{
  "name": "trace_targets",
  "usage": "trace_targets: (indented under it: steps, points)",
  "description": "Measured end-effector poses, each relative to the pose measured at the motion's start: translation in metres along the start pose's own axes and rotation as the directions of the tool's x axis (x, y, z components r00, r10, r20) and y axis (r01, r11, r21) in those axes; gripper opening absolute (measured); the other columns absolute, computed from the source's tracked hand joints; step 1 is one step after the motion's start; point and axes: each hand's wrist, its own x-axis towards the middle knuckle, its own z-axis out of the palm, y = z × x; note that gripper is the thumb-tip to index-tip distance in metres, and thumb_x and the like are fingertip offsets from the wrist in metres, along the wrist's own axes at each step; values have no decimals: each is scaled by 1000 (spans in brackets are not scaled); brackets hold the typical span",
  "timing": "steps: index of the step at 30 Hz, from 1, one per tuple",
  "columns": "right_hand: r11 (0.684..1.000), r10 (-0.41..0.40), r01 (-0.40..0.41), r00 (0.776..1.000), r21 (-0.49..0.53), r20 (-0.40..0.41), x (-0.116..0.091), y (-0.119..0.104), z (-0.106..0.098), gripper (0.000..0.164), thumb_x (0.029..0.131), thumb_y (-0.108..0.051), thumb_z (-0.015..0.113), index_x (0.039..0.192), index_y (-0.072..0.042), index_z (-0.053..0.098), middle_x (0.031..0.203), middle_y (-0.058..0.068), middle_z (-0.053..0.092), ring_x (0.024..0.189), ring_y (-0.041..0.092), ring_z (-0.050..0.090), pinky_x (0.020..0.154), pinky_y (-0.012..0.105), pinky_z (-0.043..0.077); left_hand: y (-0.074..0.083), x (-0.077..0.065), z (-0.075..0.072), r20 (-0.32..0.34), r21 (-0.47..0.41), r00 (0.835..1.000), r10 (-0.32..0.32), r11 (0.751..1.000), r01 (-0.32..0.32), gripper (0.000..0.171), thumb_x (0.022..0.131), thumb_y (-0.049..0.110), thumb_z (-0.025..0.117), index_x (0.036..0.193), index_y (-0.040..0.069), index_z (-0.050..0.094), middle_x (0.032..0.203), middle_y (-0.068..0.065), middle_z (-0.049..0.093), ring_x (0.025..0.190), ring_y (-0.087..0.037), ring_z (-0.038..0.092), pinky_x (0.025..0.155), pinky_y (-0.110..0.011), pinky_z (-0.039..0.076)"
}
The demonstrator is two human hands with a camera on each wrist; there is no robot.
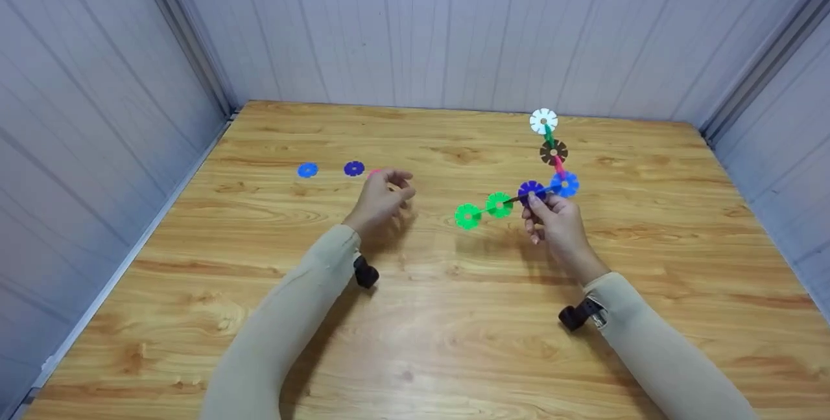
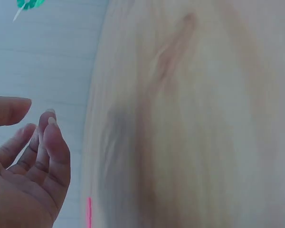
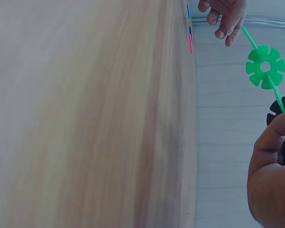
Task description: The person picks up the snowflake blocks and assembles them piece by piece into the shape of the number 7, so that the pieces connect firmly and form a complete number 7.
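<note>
My right hand (image 1: 554, 222) pinches a dark blue slotted disc (image 1: 532, 190) in a chain of interlocking snowflake discs, held above the table. Leftward from it run a dark piece seen edge-on and green discs (image 1: 467, 216). On its other side come a light blue disc (image 1: 565, 184), a pink one seen edge-on (image 1: 559, 166), a brown disc (image 1: 554, 152), a green piece and a white disc (image 1: 543, 121) at the end. Left of the chain, my left hand (image 1: 382, 199) hovers with loosely bent fingers and nothing visible between them. It partly hides a pink disc (image 1: 375, 173).
On the wooden table (image 1: 415, 342) lie a loose light blue disc (image 1: 308, 170) and a dark blue disc (image 1: 354, 168), left of the left hand. Pale panel walls (image 1: 415, 31) stand behind the table and along both sides. Each wrist carries a small black camera (image 1: 366, 272).
</note>
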Motion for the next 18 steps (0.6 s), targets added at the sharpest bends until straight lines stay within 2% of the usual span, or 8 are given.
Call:
trace_targets:
  steps: [3, 7, 10, 14, 18]
  points:
    - [1000, 8, -7, 1000, -10, 7, 0, -1, -2, 18, 103, -13, 53, 91, 1, 56, 71, 4, 60, 51, 9, 52, 39, 19, 43, 0, 9, -7, -13, 38, 999, -31, 999, 31, 35, 96, 7, 60, 130, -2, 57, 111, -11, 57, 74, -28, 61, 53, -33, 51]
    - [1000, 7, -6, 1000, -23, 11, -1, -2, -3, 19, 103, -12, 53, 91, 2, 57, 70, 5, 60, 50, 9, 52, 39, 19, 43, -4, 22, -16, -54, 166, 997, -48, 984, 57, 37, 95, 7, 59, 130, -3, 56, 119, -14, 55, 82, -20, 56, 65, -29, 49]
    - [999, 8, -7, 1000, -41, 15, -1, -4, -3, 20, 103, -12, 53, 91, 4, 57, 70, 5, 60, 50, 9, 52, 40, 19, 43, -6, 31, -24, -100, 289, 993, -60, 954, 86, 37, 95, 8, 60, 129, -3, 57, 117, -16, 58, 87, -19, 54, 74, -29, 48]
    - [998, 6, -5, 1000, -55, 20, -2, -6, -4, 21, 103, -14, 53, 92, 4, 57, 71, 5, 60, 51, 8, 53, 41, 19, 44, -10, 39, -32, -148, 409, 985, -89, 901, 143, 37, 96, 13, 59, 131, -1, 57, 117, -16, 59, 80, -24, 62, 70, -36, 53]
    - [998, 12, -11, 1000, -57, 19, -2, -7, -5, 21, 103, -14, 54, 92, 4, 57, 72, 5, 61, 51, 9, 53, 41, 20, 44, -14, 44, -36, -180, 507, 977, -116, 840, 193, 37, 97, 18, 58, 130, 2, 60, 125, -16, 58, 95, -28, 65, 80, -44, 53]
